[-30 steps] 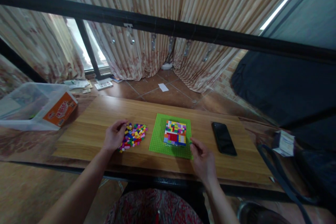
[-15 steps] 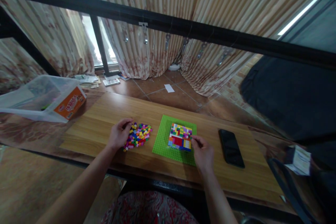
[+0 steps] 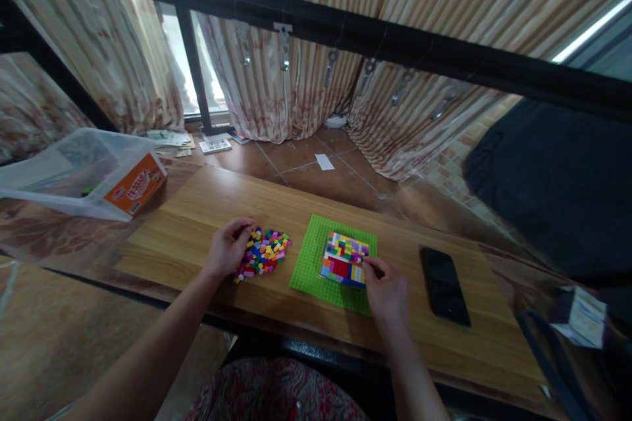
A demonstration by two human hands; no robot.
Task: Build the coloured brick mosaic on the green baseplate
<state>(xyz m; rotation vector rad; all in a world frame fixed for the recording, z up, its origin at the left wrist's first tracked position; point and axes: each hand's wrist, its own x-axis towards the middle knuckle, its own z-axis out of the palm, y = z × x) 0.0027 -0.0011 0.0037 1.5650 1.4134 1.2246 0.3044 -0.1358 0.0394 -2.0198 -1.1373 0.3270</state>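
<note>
My left hand (image 3: pixel 230 251) rests at the left edge of a pile of small multicoloured building bricks (image 3: pixel 266 252), thumb and fingers pinched together. Whatever lies between those fingertips is hidden. My right hand (image 3: pixel 388 289) is also closed in a pinch, its fingertips touching the right edge of a square block of building bricks (image 3: pixel 340 268). A piece in that pinch is too small to make out. The block sits on a green studded baseplate (image 3: pixel 311 276); its top is a patchwork of colours, with a red patch and a white strip.
A black phone (image 3: pixel 445 286) lies on the wooden board (image 3: pixel 197 210), right of the baseplate. Far left stands a clear plastic bin (image 3: pixel 99 200) with an orange label. A dark metal bar (image 3: pixel 316 23) crosses above the board, before striped curtains (image 3: pixel 316 99).
The view has shifted slightly, so the board and its contents appear farther right. My right fingertips have moved a little inward over the block's right edge. My left hand stays beside the pile.
</note>
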